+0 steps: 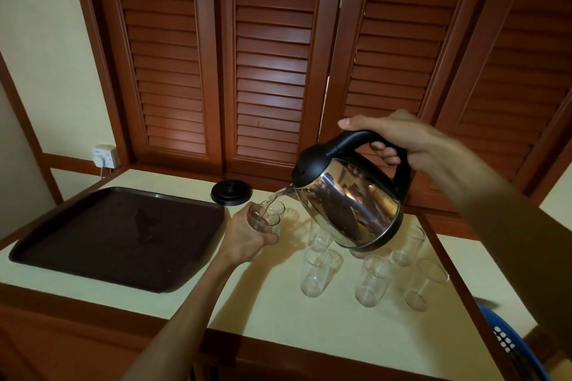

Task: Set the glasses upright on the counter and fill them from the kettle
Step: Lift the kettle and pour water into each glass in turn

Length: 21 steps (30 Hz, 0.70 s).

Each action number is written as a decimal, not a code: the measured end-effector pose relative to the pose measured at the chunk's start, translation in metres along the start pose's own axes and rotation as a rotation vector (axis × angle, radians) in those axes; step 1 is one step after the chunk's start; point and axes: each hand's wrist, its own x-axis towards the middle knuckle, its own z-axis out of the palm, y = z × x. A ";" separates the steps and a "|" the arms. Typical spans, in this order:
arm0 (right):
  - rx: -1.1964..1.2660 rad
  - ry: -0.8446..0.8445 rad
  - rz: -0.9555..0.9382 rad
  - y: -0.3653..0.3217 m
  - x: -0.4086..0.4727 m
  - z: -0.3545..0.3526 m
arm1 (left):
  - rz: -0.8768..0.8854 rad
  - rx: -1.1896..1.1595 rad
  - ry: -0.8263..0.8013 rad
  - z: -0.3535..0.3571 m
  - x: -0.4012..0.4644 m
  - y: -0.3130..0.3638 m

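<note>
Two hands busy, right hand (pixel 399 136) fingers wrapped round kettle (pixel 349 195) handle, left hand (pixel 244 235) fingers clasping glass (pixel 266 219).

- Single head view — worn camera, looks forward and down over counter (pixel 278 312), close range.
- Wide-angle; shutters (pixel 272 56) fill upper frame, facing the wearer.

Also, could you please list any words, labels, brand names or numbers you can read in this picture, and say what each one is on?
None can be read.
Wall socket: a small bluish mark on its plate, too small and blurred to read.
Kettle: only reflections on the steel, no legible brand.
Kettle base, tray, glasses: no text visible.
</note>
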 end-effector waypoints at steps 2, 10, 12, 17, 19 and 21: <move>-0.002 -0.004 -0.002 0.000 0.001 0.001 | -0.004 -0.003 0.000 0.000 0.000 -0.003; 0.000 -0.020 0.000 -0.003 0.002 0.002 | -0.011 -0.016 0.001 0.000 0.001 -0.009; 0.002 -0.020 -0.004 -0.004 0.002 0.003 | -0.006 -0.019 -0.001 0.001 0.002 -0.011; 0.009 -0.012 -0.008 -0.003 0.002 0.002 | -0.020 -0.044 -0.005 0.001 0.004 -0.015; 0.007 -0.001 -0.005 -0.001 0.003 0.003 | -0.024 -0.058 -0.012 0.002 0.005 -0.017; 0.004 0.012 -0.008 0.000 0.004 0.004 | -0.022 -0.067 -0.019 0.003 0.005 -0.019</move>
